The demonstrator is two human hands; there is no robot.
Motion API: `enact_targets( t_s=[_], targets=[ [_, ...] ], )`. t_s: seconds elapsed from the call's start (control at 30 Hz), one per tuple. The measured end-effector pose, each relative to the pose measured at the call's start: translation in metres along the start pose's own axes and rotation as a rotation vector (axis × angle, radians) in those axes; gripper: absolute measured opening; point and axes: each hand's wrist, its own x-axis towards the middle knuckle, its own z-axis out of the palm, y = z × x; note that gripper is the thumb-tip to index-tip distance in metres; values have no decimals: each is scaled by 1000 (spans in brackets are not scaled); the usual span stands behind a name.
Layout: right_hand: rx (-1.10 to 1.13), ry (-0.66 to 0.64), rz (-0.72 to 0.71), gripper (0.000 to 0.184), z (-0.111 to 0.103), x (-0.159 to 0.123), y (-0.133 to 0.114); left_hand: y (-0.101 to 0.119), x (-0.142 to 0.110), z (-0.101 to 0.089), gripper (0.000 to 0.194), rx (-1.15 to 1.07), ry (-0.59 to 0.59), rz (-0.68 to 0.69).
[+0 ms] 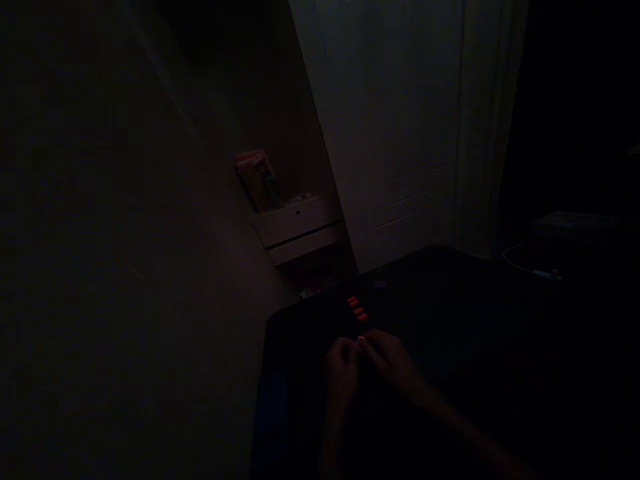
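Observation:
The scene is very dark. My left hand (341,368) and my right hand (389,355) meet low in the middle of the view, fingertips pinched together. Whatever lies between the fingertips is too small and dim to make out. Just beyond them, several short orange-red pieces (358,311) lie in a row on the dark surface (425,307). Their exact kind cannot be told in this light. Neither hand touches the row.
A small dark piece (380,285) lies past the row. At the back left stands a drawer unit (305,230) with a colourful packet (260,180) on top. A pale door or panel (395,133) rises behind. To the right are a white cable (520,268) and a flat box-like thing (575,225).

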Motion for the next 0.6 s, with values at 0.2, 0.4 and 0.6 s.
enact_targets(
  t_s=[0.2,0.4,0.6],
  targets=[
    [93,-27,59,34,0,5,5,-3,0,5,25,-22,63,11],
    [293,-16,131,37,-4,7,13,-1,-1,7,31,-119,44,11],
    [337,-72,162,36,-4,6,13,-2,-1,6,28,1,78,75]
  ],
)
